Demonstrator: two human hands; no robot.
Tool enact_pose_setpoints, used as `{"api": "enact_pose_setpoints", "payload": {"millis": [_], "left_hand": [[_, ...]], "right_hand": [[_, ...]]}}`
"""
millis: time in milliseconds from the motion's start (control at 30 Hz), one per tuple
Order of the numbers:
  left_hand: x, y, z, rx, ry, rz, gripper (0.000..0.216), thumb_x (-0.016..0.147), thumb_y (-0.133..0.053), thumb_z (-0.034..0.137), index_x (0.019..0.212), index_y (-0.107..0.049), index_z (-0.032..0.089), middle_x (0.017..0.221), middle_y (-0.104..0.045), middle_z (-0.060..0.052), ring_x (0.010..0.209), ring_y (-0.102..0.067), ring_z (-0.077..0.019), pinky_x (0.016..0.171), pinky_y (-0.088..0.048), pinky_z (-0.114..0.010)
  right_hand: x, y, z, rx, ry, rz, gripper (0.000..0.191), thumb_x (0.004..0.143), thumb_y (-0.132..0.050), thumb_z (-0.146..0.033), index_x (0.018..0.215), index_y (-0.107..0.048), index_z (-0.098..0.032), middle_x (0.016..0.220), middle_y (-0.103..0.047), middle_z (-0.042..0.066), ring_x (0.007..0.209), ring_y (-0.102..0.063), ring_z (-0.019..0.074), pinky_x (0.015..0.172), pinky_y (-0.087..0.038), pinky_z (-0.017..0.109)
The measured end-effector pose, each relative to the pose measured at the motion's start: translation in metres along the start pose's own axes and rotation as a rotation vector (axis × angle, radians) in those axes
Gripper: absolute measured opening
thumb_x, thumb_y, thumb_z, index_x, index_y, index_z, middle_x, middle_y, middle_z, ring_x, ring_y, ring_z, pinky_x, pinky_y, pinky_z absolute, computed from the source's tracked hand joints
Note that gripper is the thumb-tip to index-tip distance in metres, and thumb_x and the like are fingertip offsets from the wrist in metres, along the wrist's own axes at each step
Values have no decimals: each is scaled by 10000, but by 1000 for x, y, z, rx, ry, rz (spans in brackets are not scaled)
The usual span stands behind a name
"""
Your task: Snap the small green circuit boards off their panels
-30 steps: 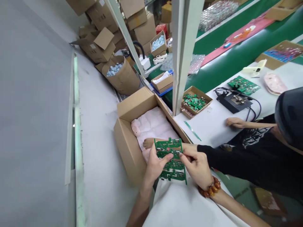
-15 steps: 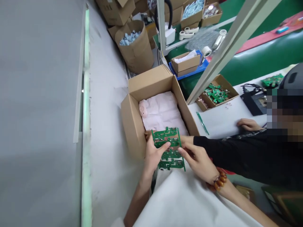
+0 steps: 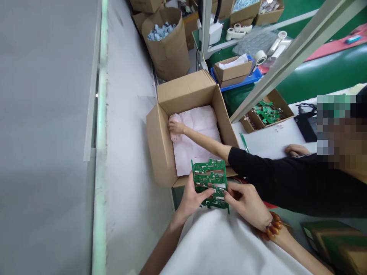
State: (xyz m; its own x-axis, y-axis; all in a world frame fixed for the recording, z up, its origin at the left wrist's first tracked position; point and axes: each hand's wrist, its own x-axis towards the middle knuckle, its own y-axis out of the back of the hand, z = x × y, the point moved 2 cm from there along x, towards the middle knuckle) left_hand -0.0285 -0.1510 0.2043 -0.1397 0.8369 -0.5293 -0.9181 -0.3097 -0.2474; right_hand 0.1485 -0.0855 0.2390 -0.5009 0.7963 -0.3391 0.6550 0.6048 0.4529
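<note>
Between my hands is a green circuit board panel [image 3: 210,178], made of several joined boards with side rails. My left hand [image 3: 192,196] grips its left side, the thumb lying across the front. At the right rail, my right hand [image 3: 249,202] pinches the edge between thumb and fingers; a bead bracelet circles that wrist. Just beyond the panel stands an open cardboard box [image 3: 183,89] with a pale pink padded sheet [image 3: 197,133] inside. A co-worker's hand [image 3: 177,127] reaches into the box, touching a small pink piece [image 3: 174,136] on the sheet.
The co-worker's black sleeve [image 3: 266,179] crosses close to my right hand. A slanted metal post [image 3: 275,76] rises right of the box. Behind it, a small carton [image 3: 275,97] holds green boards. A tall cardboard barrel [image 3: 169,49] with blue-grey parts stands by the wall at the back.
The co-worker's hand has moved from behind the panel to the pink piece at the box's far left. My hands and the panel appear slightly lower and further right; both hands still hold it.
</note>
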Motion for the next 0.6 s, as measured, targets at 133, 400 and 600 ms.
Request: {"api": "enact_pose_setpoints", "payload": {"millis": [133, 400, 600], "left_hand": [[-4, 3, -3, 96, -41, 20, 659, 726, -884, 335, 1293, -558, 253, 1158, -741, -61, 1020, -717, -236, 951, -586, -411], [-6, 7, -1, 19, -9, 38, 629, 703, -886, 293, 1258, -592, 276, 1216, -724, -52, 1117, -698, -256, 1026, -541, -441], [-8, 3, -6, -5, -18, 57, 579, 720, -878, 311, 1224, -595, 270, 1211, -733, -54, 1123, -700, -253, 1025, -548, -422]], "right_hand": [[-7, -4, -5, -42, 29, 79, 418, 871, -521, -395, 540, -339, -217, 469, -366, -41, 462, -303, 91, 485, -261, 254], [-11, -14, -9, -71, 62, 98, 422, 891, -505, -358, 537, -322, -219, 463, -337, -43, 449, -290, 90, 467, -257, 257], [-13, -18, -14, -146, 121, 227, 416, 880, -519, -302, 514, -335, -229, 434, -348, -33, 407, -316, 98, 449, -261, 265]]}}
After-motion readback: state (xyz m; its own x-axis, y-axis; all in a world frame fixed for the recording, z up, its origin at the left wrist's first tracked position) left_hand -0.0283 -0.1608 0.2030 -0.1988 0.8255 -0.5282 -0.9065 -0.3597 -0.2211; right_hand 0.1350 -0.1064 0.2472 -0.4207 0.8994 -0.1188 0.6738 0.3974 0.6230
